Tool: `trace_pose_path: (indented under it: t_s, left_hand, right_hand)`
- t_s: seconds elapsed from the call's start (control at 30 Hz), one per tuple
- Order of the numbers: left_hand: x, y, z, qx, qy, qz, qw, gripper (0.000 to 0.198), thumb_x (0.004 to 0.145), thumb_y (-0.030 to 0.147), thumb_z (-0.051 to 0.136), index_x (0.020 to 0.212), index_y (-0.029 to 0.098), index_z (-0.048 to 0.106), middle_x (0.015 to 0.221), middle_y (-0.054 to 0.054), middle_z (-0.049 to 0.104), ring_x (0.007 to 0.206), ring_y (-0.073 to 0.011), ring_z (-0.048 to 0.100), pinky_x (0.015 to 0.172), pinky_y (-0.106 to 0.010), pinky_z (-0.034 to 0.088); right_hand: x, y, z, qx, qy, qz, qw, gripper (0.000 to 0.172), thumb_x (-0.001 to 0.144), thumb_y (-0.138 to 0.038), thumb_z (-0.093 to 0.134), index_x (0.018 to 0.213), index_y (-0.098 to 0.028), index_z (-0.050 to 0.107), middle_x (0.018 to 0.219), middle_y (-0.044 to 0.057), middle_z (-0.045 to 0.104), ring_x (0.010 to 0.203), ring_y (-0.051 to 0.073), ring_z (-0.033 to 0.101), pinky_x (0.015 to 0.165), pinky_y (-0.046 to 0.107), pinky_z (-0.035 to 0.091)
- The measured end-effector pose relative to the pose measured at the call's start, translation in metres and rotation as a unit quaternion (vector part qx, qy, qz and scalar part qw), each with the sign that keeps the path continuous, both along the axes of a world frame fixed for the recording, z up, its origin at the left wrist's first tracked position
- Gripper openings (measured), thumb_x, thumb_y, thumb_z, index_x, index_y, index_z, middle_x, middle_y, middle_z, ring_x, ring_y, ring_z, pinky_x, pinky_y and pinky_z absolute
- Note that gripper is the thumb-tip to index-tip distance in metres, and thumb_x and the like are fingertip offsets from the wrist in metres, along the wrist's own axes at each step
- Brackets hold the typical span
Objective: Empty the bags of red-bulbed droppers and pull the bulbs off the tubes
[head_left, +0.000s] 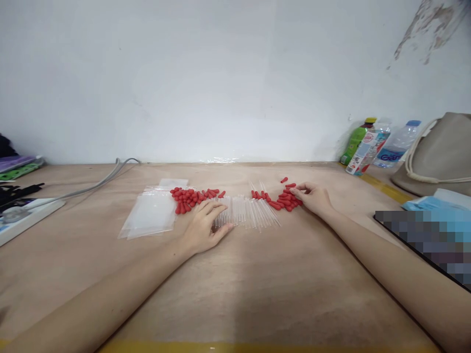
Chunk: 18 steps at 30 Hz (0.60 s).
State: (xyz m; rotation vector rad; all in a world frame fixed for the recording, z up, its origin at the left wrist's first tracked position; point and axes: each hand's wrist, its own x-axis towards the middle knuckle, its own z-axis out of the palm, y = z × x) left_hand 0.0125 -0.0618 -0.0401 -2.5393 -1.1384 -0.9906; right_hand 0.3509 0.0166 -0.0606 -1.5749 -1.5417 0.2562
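A row of thin clear dropper tubes (241, 212) lies side by side on the table in front of me. My left hand (206, 226) rests at the row's left end, thumb and fingers apart around the tubes. Several tubes at the right end have red rubber bulbs (260, 195) at their far tips. To the right is a loose pile of red rubber bulbs (284, 200), where my right hand (312, 197) pinches a bulb at the pile's edge; its fingertips partly hide it. Another heap of red bulbs (187, 197) sits beyond my left hand, partly over clear plastic bags (149, 215).
At the back right stand a green bottle (356, 142), a labelled bottle (368, 149) and a blue-capped water bottle (397, 147), beside a beige bag (437, 152). A dark-edged pixelated device (423, 245) lies right. A power strip (29, 215) with a grey cable (99, 184) lies left.
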Motion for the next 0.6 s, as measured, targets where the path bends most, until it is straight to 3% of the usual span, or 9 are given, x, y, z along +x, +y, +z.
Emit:
trace_pose_path:
  t_s: [0.13,0.33,0.43,0.6]
  left_hand:
    - [-0.002,-0.002,0.000,-0.027,-0.005,0.013,1.000,0.039,0.078,0.040,0.056,0.109,0.016,0.056,0.107,-0.009,0.058,0.103,-0.0240,0.050,0.090,-0.042,0.042]
    - [0.001,0.000,0.000,-0.051,0.000,0.021,0.998,0.047,0.077,0.043,0.056,0.114,0.015,0.051,0.115,-0.011,0.054,0.111,-0.0255,0.046,0.094,-0.043,0.040]
    - [0.002,0.001,0.000,-0.056,0.001,0.019,0.998,0.052,0.074,0.045,0.058,0.116,0.016,0.049,0.117,-0.011,0.053,0.113,-0.0270,0.045,0.095,-0.045,0.039]
    - [0.002,0.001,-0.001,-0.056,0.006,0.024,0.998,0.057,0.072,0.049,0.059,0.118,0.017,0.047,0.121,-0.012,0.051,0.117,-0.0293,0.041,0.097,-0.048,0.036]
  right_hand:
    - [0.002,0.001,0.001,0.009,-0.019,-0.035,0.999,0.040,0.072,-0.052,0.052,0.082,-0.017,0.069,0.052,0.001,0.057,0.047,0.013,0.048,0.047,0.025,0.034]
    - [-0.014,-0.005,0.025,0.041,-0.123,-0.017,0.991,0.026,0.072,-0.040,0.053,0.073,-0.021,0.070,0.076,0.003,0.066,0.068,0.016,0.056,0.060,0.026,0.037]
    - [-0.036,-0.007,0.043,-0.031,-0.214,0.000,0.976,0.025,0.073,-0.040,0.050,0.072,-0.024,0.070,0.081,0.002,0.067,0.076,0.017,0.057,0.066,0.028,0.035]
    - [-0.075,-0.002,0.061,-0.167,-0.319,0.002,0.933,0.027,0.074,-0.039,0.048,0.065,-0.024,0.068,0.070,0.004,0.065,0.083,0.021,0.056,0.078,0.036,0.030]
